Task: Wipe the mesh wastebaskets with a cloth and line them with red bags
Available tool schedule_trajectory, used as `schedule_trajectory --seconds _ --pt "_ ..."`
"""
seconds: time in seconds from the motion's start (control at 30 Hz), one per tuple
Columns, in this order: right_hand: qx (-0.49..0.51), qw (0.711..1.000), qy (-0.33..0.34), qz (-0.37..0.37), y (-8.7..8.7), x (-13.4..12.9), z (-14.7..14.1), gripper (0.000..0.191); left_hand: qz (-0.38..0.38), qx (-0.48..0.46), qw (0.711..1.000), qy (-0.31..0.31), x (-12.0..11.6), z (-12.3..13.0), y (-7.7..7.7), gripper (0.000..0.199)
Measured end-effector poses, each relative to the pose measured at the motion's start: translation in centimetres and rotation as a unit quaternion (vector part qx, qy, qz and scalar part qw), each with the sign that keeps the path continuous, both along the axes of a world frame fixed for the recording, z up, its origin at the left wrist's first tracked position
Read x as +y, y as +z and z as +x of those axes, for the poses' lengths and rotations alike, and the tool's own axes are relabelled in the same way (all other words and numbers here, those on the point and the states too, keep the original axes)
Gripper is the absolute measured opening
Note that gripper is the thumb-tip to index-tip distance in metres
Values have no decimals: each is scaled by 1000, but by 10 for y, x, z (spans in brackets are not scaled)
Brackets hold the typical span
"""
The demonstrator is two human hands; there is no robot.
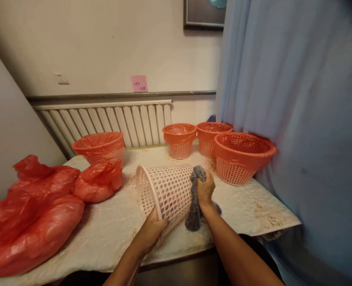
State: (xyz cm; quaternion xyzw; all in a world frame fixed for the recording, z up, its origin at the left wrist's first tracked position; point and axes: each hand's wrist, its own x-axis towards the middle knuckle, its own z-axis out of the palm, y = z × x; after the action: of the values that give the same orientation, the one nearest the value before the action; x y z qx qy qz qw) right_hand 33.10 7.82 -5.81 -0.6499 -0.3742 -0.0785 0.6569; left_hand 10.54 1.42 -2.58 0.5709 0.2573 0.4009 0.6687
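Pink basket (176,188), tipped sideways, rim in left hand (156,227)

I note, over the feed: cloth-covered counter (110,234); leftmost lined basket (100,149), red bags (44,214) this side, three lined baskets (210,137) rightward.

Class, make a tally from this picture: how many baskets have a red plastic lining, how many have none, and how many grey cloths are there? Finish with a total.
Red-lined baskets: 4
Unlined basket: 1
Grey cloth: 1
Total: 6
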Motion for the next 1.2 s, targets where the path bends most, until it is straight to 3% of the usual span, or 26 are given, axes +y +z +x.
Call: schedule_trajectory --seconds 0.13,0.27,0.37,0.6,0.83,1.0,1.2 --pt "-72 990 117 38 9 -28 -56 37 -10 -18 1000 1 3 3 12 71" --pt "-147 939 291 110 17 -58 -100 53 9 1 1000 29 4 1 10 68" --pt "-155 921 330 139 21 -67 -113 53 31 31 998 41 3 -4 2 66" --pt "-143 940 291 109 38 -62 -111 45 51 97 994 29 -6 -7 -22 55" --pt "-143 950 274 43 56 -57 -100 44 96 122 988 -21 -23 2 -26 54" --pt "-143 966 215 19 44 -26 -53 39 106 141 984 -20 -26 1 -33 54" --pt "-20 999 43 -22 12 7 28 31 107 179 978 -24 -24 -8 -45 65"
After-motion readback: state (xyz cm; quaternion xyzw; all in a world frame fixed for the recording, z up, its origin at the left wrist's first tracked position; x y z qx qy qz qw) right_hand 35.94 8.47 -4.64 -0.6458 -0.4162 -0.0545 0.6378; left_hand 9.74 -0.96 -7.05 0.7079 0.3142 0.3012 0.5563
